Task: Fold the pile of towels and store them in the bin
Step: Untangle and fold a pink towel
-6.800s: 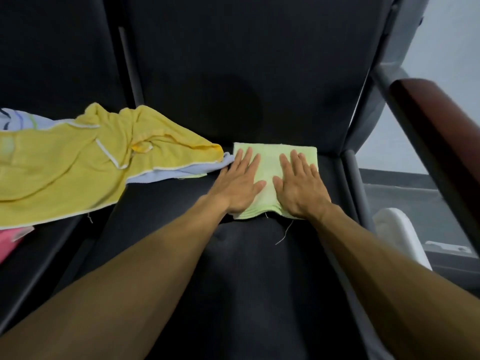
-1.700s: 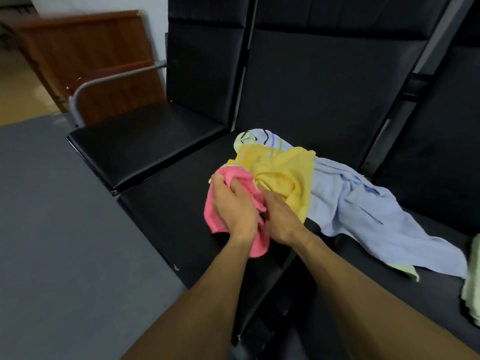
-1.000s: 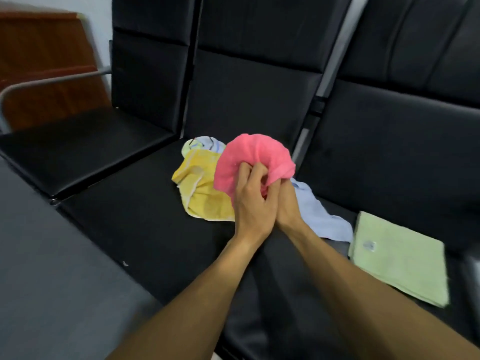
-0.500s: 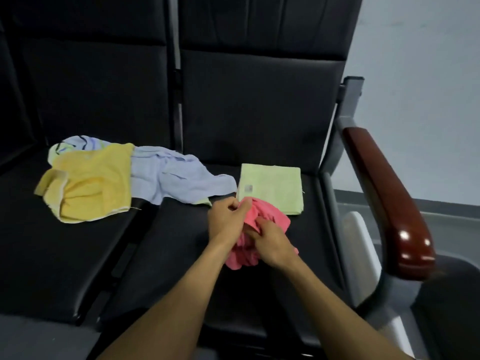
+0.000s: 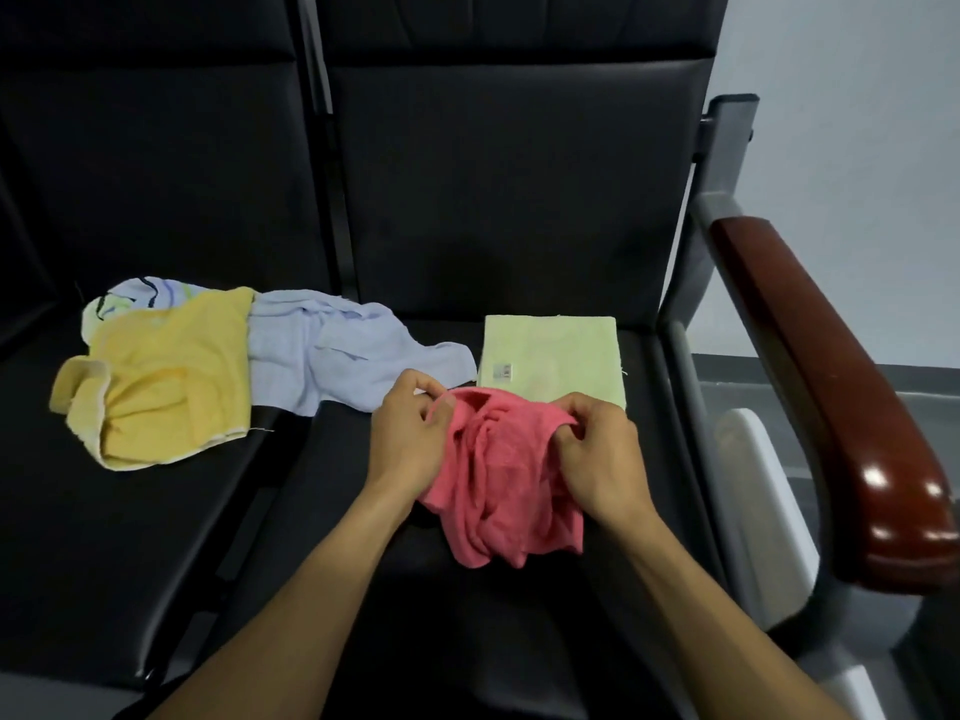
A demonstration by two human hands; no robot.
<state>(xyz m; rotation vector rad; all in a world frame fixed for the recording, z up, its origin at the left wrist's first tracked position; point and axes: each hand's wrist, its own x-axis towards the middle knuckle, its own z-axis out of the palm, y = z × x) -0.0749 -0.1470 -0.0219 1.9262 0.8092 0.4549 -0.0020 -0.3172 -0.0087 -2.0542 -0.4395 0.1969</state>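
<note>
Both hands pinch the bunched pink towel's top edge, left hand [image 5: 410,439] at its left corner, right hand [image 5: 597,449] at its right. Pink towel [image 5: 498,491] hangs over the seat [image 5: 332,511], just in front of the folded green towel [image 5: 553,356]. Blue towel [image 5: 332,350] and yellow towel [image 5: 166,376] lie crumpled left of green towel.

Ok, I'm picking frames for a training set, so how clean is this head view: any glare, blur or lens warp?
Head view: dim, even light, black seats nearly featureless; bright glare spots on the glossy wooden armrest; wide-angle warp bends the seat backs and armrest; slightly soft, but the pink towel, left hand, right hand and the folded green towel with its label stay legible.
</note>
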